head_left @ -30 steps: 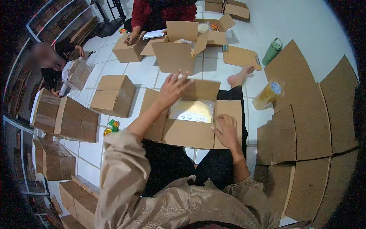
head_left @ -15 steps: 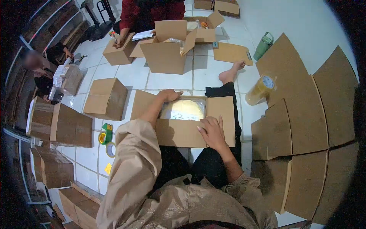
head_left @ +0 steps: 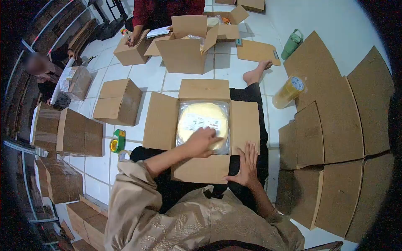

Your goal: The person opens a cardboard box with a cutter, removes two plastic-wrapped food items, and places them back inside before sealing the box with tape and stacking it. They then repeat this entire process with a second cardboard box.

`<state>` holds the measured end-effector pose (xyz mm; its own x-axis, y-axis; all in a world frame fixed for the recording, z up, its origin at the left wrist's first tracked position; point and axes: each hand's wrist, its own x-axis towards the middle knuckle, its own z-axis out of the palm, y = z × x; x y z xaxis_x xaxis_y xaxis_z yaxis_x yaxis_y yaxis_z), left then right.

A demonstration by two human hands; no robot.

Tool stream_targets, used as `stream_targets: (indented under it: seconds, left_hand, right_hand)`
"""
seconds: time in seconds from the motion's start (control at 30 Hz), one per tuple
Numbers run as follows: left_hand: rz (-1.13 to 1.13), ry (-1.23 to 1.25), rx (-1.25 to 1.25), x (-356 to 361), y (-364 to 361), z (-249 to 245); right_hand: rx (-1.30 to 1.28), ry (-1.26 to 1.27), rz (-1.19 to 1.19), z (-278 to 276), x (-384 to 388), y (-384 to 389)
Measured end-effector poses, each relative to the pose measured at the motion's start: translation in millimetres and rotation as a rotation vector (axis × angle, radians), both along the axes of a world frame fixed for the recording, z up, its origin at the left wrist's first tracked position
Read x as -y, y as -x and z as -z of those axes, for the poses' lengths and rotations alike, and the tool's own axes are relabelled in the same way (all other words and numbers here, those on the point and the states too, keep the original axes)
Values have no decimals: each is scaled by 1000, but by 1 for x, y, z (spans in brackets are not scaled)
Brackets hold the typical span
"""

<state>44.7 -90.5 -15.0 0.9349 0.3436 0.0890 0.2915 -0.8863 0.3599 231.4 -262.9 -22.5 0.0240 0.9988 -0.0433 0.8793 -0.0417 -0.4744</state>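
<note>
On my lap lies an open cardboard box (head_left: 161,121) with its flaps spread outward. Inside it is a round, pale yellow item (head_left: 190,112) in clear plastic, with a white printed label on top. My left hand (head_left: 202,142) is over the front part of this package, its fingers curled together; whatever lies under the fingertips is hidden. My right hand (head_left: 247,165) rests flat at the front right corner, on the right flap (head_left: 246,125), fingers stretched out and holding nothing.
A closed box (head_left: 117,102) and a green tape dispenser (head_left: 119,140) are to the left. A large tape roll stack (head_left: 289,92), green bottle (head_left: 292,44) and cardboard sheets (head_left: 335,125) stand right. Ahead, a person in dark red sleeves writes beside an open box (head_left: 182,54).
My left hand has moved from the box's back edge to over the package. The front flap has come down toward me, the back flap now lies outward, and more of the yellow item shows.
</note>
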Motion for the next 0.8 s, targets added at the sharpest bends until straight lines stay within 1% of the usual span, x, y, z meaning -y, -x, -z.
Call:
stream_targets:
  seconds: [0.03, 0.07, 0.1, 0.17, 0.23, 0.3, 0.33, 0.37, 0.4, 0.43, 0.5, 0.53, 0.57, 0.6, 0.63, 0.67, 0.7, 0.77, 0.8]
  left_hand:
    - [31, -18, -40, 7, -6, 8]
    - [21, -59, 54, 10, -13, 7]
    - [21, -58, 58, 9, -18, 11]
    - [135, -72, 67, 5, -28, 28]
    - [144, -111, 91, 4, -37, 38]
    - [227, -109, 105, 3, -42, 36]
    - [230, -113, 107, -2, -41, 36]
    - [191, 172, 227, -12, -40, 32]
    - [150, 460, 340, -20, -40, 18]
    - [106, 617, 390, -25, -40, 6]
    - [78, 664, 380, -12, -48, -46]
    - [172, 715, 459, 2, -54, -62]
    - [266, 762, 537, 18, -60, -70]
    - [371, 826, 532, 37, -67, -68]
    - [482, 888, 527, 54, -70, -66]
    - [493, 814, 523, 62, -62, -80]
    - [394, 723, 420, 59, -64, -58]
    - [95, 530, 331, 27, -53, -4]
    - [8, 353, 234, 10, -41, 6]
  right_hand:
    - [7, 0, -1, 1, 0, 0]
    - [-9, -8, 15, -2, -2, 1]
    - [-26, -17, 32, -4, -1, 3]
    - [-20, 10, 30, 0, 1, 2]
    - [-11, 31, 27, -2, 1, -1]
    - [36, -12, -22, -7, 2, -5]
    - [39, -15, -18, 4, 6, -12]
    - [-170, -137, 43, 24, 10, -21]
    - [-381, -259, 104, 29, 12, -27]
    - [-384, -259, 109, 34, 14, -35]
    - [-1231, -135, 385, 20, 8, -41]
    - [-1569, -66, 370, -8, 8, -37]
    - [-1575, -55, 365, -2, 8, -43]
    - [-1873, -9, 195, 7, 9, -58]
    - [-1939, -41, 308, 10, 12, -63]
    - [-2000, -82, 421, 12, 15, -68]
    - [-1994, -11, 417, 61, 27, -99]
    - [-1486, -18, 613, 49, 43, -98]
    - [-1487, -19, 619, 43, 47, -98]
